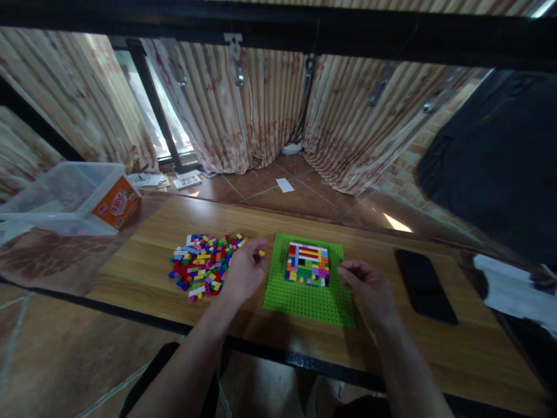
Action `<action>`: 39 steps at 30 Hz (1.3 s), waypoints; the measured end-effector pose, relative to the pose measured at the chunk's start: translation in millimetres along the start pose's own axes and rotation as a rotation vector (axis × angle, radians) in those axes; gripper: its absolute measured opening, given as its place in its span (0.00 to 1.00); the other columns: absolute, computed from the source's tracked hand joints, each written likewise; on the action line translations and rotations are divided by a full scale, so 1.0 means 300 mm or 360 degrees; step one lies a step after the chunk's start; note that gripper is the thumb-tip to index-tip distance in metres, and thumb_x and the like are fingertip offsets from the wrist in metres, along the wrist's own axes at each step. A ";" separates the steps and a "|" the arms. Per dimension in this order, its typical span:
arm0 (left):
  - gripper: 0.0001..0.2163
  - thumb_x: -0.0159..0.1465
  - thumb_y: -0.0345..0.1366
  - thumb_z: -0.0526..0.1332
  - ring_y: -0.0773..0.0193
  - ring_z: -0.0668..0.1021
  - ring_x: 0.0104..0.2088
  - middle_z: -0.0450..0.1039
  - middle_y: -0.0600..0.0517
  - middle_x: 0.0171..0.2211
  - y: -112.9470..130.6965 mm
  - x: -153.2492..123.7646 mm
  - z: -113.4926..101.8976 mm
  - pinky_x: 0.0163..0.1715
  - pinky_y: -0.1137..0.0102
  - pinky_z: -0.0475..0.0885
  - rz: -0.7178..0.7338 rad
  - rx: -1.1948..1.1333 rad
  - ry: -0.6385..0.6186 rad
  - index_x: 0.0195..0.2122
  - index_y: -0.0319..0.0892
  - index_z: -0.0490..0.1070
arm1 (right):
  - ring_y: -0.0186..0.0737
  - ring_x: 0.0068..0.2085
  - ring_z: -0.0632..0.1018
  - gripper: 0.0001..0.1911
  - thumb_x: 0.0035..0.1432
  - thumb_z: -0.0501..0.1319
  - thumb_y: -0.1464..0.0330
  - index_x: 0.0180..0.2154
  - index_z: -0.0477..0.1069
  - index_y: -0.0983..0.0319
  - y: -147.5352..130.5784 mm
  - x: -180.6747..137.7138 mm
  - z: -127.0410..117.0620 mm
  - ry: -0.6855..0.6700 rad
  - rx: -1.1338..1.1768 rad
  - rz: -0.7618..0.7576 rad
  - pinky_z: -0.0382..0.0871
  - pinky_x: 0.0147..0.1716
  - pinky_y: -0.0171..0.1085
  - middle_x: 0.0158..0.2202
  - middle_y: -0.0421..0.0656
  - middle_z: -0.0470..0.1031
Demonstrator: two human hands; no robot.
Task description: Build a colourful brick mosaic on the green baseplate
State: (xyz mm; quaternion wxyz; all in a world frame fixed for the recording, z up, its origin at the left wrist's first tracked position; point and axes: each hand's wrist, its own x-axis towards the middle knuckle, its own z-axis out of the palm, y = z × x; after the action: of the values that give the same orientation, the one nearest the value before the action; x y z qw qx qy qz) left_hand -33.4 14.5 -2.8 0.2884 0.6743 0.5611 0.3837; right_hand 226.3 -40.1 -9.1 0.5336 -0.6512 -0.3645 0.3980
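Two bare hands work over a wooden table (143, 276), one on each side of a green studded baseplate (308, 309). A low, multicoloured brick build (307, 265) sits on the plate, toward its far half, with red, white, yellow, blue and orange pieces showing on top and a small dark patch left of its middle. The left hand (247, 271) is just left of the plate, thumb and fingertips pinching a small yellow brick (261, 253). Behind that hand, to the left, a heap of loose bricks (204, 267) in many colours spreads over the table, partly hidden by the hand. The right hand (363, 283) is at the plate's right edge, near the build but apart from it, its fingers curled toward the thumb; whether it grips anything I cannot tell. Farther right, a black phone (425, 286) lies flat on the table. Beyond the table's far left corner stands a clear plastic bin (87, 225) with an orange label (116, 203). On the far side, patterned curtains (209, 110) hang down to the tiled floor (256, 188), where a white paper (285, 184) lies.
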 end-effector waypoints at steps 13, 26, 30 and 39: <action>0.05 0.59 0.29 0.61 0.52 0.76 0.44 0.76 0.44 0.42 -0.017 0.018 -0.038 0.50 0.56 0.72 0.0309 0.0804 0.0033 0.35 0.42 0.76 | 0.38 0.26 0.74 0.18 0.43 0.70 0.54 0.30 0.76 0.61 0.015 -0.004 0.028 0.0012 -0.0165 -0.0079 0.68 0.26 0.37 0.26 0.42 0.76; 0.05 0.62 0.29 0.60 0.52 0.76 0.44 0.75 0.43 0.41 -0.010 0.030 -0.006 0.48 0.58 0.72 0.0395 0.0793 0.0022 0.37 0.40 0.74 | 0.36 0.26 0.73 0.16 0.44 0.69 0.56 0.29 0.75 0.61 -0.013 -0.010 0.048 0.0132 -0.0101 -0.0137 0.67 0.27 0.36 0.25 0.41 0.75; 0.06 0.66 0.31 0.57 0.62 0.78 0.37 0.75 0.49 0.38 0.036 0.001 0.014 0.41 0.66 0.74 0.0467 0.0274 -0.0082 0.42 0.42 0.72 | 0.36 0.26 0.72 0.14 0.46 0.68 0.56 0.27 0.74 0.61 -0.045 -0.028 0.064 0.0140 -0.0023 -0.0233 0.67 0.27 0.35 0.25 0.40 0.75; 0.09 0.67 0.31 0.58 0.62 0.78 0.46 0.76 0.49 0.43 0.131 -0.083 0.103 0.47 0.66 0.75 0.0686 -0.0180 -0.0302 0.45 0.46 0.74 | 0.38 0.31 0.74 0.15 0.55 0.66 0.55 0.33 0.79 0.59 -0.060 -0.112 0.097 -0.0522 -0.0121 -0.0269 0.69 0.32 0.37 0.30 0.41 0.78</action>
State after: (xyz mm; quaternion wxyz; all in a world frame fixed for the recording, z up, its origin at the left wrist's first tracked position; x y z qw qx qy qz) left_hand 11.7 -16.6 7.9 0.2884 0.7944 0.3522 0.4022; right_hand 184.8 -55.5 9.7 0.4735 -0.5644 -0.5148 0.4385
